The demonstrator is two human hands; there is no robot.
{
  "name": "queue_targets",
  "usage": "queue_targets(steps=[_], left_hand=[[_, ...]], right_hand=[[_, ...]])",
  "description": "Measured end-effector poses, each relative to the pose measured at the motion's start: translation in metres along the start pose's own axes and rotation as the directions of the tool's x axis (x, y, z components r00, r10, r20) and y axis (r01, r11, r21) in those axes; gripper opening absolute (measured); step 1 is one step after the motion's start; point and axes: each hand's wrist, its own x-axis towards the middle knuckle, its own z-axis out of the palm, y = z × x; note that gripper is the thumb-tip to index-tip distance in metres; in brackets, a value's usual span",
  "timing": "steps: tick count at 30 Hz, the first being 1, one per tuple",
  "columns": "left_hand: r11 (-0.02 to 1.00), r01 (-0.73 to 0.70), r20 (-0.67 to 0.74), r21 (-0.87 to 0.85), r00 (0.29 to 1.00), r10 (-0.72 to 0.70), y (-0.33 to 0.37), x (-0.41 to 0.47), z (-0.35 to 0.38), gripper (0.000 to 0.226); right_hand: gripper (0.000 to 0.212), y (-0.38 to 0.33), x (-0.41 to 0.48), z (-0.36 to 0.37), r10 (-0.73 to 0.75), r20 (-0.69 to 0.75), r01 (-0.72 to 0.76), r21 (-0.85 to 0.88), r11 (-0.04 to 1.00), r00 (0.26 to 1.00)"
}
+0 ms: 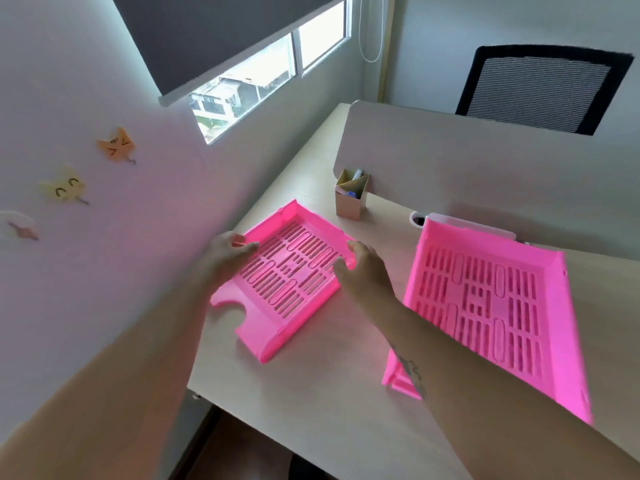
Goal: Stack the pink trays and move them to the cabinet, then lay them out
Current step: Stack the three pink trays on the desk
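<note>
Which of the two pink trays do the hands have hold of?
The left tray, nearer the wall: left hand and right hand grip its sides. The right tray lies untouched.

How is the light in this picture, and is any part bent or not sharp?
Head view: daylight from the window falls evenly; the left pink tray throws a pink glow on the wall; the wide lens bends the desk edges; the wall stickers look soft.

no readable text, labels, brands or numbers on anything in view
</note>
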Motion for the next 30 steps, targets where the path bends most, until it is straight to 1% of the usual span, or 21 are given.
queue_targets(steps=[3, 5, 7, 10, 12, 14, 15, 17, 18, 20, 22, 25, 27, 30], left_hand=[[0.998, 0.050, -0.060, 0.048, 0.997, -0.047, -0.032, 0.026, -0.027, 0.047], [0.993, 0.064, -0.037, 0.099, 0.997, -0.060, -0.050, 0.040, -0.033, 0.054], [0.977, 0.046, 0.007, 0.208, 0.999, -0.049, -0.066, 0.053, -0.031, 0.061], [0.919, -0.019, 0.040, 0.393, 0.999, 0.004, -0.092, 0.068, -0.020, 0.074], [0.897, -0.008, 0.034, 0.442, 0.999, -0.008, -0.107, 0.076, -0.011, 0.082], [0.910, 0.051, 0.032, 0.412, 0.997, -0.071, -0.121, 0.086, -0.005, 0.076], [0.924, 0.076, 0.057, 0.375, 0.993, -0.105, -0.127, 0.091, -0.003, 0.070], [0.954, 0.092, 0.105, 0.286, 0.986, -0.126, -0.139, 0.099, 0.001, 0.059], [0.961, 0.088, 0.103, 0.263, 0.987, -0.119, -0.145, 0.102, 0.003, 0.053], [0.959, 0.075, 0.045, 0.275, 0.995, -0.091, -0.144, 0.105, 0.006, 0.035], [0.956, 0.053, 0.021, 0.288, 0.998, -0.062, -0.138, 0.105, 0.007, 0.020], [0.971, 0.012, 0.068, 0.238, 0.997, -0.029, -0.128, 0.103, 0.006, 0.015], [0.979, -0.009, 0.070, 0.201, 0.998, -0.005, -0.118, 0.102, 0.005, 0.018], [0.988, -0.044, 0.006, 0.145, 0.999, 0.043, -0.092, 0.097, -0.003, 0.017]], right_hand=[[0.054, -0.017, 0.012, 0.042, 0.079, 0.006, -0.079, 0.014, 0.997, 0.997], [0.061, -0.018, 0.015, 0.066, 0.128, -0.030, -0.127, 0.014, 0.992, 0.991], [0.072, -0.010, 0.016, 0.085, 0.194, -0.079, -0.192, 0.030, 0.981, 0.978], [0.087, 0.003, 0.014, 0.111, 0.344, -0.117, -0.337, 0.074, 0.939, 0.932], [0.093, 0.013, 0.010, 0.127, 0.455, -0.084, -0.447, 0.096, 0.889, 0.887], [0.088, 0.020, 0.006, 0.143, 0.547, -0.019, -0.539, 0.143, 0.830, 0.837], [0.079, 0.021, 0.006, 0.151, 0.579, -0.005, -0.570, 0.169, 0.804, 0.815], [0.056, 0.022, 0.005, 0.163, 0.619, -0.016, -0.606, 0.179, 0.775, 0.786], [0.048, 0.023, 0.006, 0.168, 0.629, -0.032, -0.616, 0.172, 0.769, 0.777], [0.039, 0.024, 0.008, 0.174, 0.652, -0.078, -0.632, 0.186, 0.752, 0.754], [0.038, 0.023, 0.011, 0.172, 0.681, -0.113, -0.644, 0.245, 0.724, 0.723], [0.043, 0.016, 0.022, 0.152, 0.704, -0.136, -0.652, 0.288, 0.702, 0.697], [0.048, 0.008, 0.031, 0.132, 0.689, -0.153, -0.643, 0.262, 0.720, 0.709], [0.053, -0.003, 0.043, 0.104, 0.652, -0.158, -0.611, 0.245, 0.753, 0.741]])
